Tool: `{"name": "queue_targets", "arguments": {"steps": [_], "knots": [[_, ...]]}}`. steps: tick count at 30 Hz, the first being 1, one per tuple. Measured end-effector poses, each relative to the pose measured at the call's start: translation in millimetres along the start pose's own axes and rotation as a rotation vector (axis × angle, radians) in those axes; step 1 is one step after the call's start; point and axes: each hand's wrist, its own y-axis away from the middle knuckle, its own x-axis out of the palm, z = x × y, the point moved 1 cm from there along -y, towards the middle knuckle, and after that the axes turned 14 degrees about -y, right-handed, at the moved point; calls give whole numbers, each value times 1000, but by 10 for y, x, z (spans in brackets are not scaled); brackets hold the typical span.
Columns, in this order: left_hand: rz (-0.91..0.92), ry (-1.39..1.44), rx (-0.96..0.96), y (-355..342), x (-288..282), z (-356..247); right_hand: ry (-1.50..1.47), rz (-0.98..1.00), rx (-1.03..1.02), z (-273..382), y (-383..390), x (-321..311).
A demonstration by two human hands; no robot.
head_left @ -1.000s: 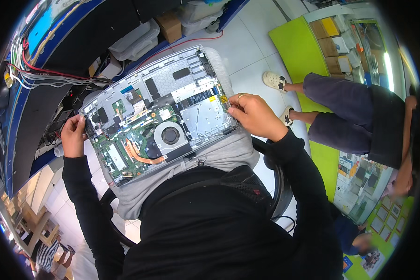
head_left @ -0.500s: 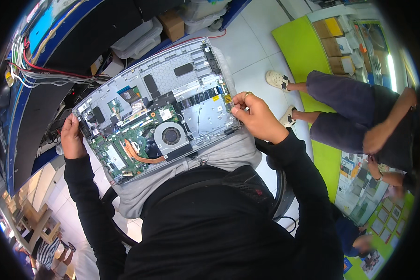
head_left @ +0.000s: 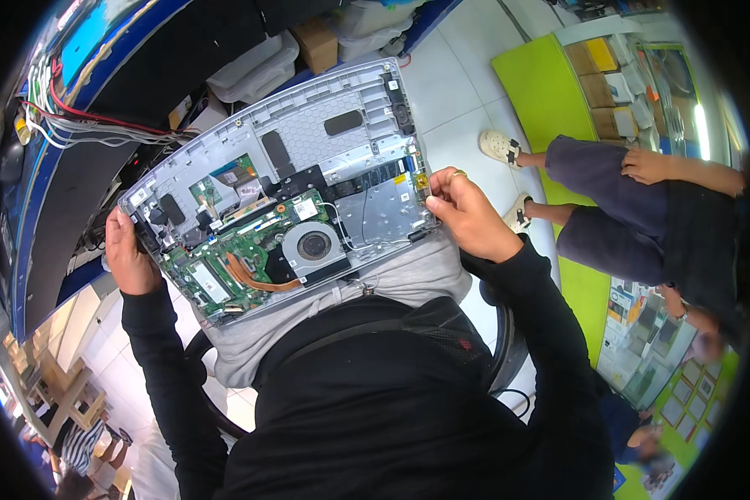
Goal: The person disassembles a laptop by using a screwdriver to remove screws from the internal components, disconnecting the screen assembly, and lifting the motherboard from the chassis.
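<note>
An opened silver laptop base (head_left: 308,117) rests tilted across my lap with its inner parts facing up. My left hand (head_left: 133,254) grips its left edge, thumb near the corner. At the right edge, my right hand (head_left: 471,212) pinches the side beside a small yellow-marked circuit board (head_left: 422,181). A round cooling fan (head_left: 315,242) sits near the edge closest to me, and a copper heat pipe (head_left: 254,279) runs left from it over the green motherboard (head_left: 204,279). Most fingers of both hands are hidden under the laptop base.
On the left stands a blue-edged workbench (head_left: 29,275) with a bundle of cables (head_left: 100,125). Plastic tubs (head_left: 258,71) and a cardboard box (head_left: 315,48) sit on a shelf beyond the laptop base. To the right, a person in dark shorts (head_left: 596,200) stands by a green counter (head_left: 533,83).
The laptop base has shifted and tipped slightly, its far edge rising in view, with both hands still on it. The standing person's hand has moved onto their thigh.
</note>
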Motion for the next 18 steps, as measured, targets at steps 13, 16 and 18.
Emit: {"name": "queue_targets", "arguments": {"steps": [13, 16, 18], "knots": [[191, 176, -69, 438, 107, -264, 6, 180, 7, 91, -113, -49], [142, 237, -17, 481, 128, -353, 7, 174, 29, 151, -76, -63], [109, 226, 8, 522, 111, -360, 19, 172, -1, 192, -44, -56]]}}
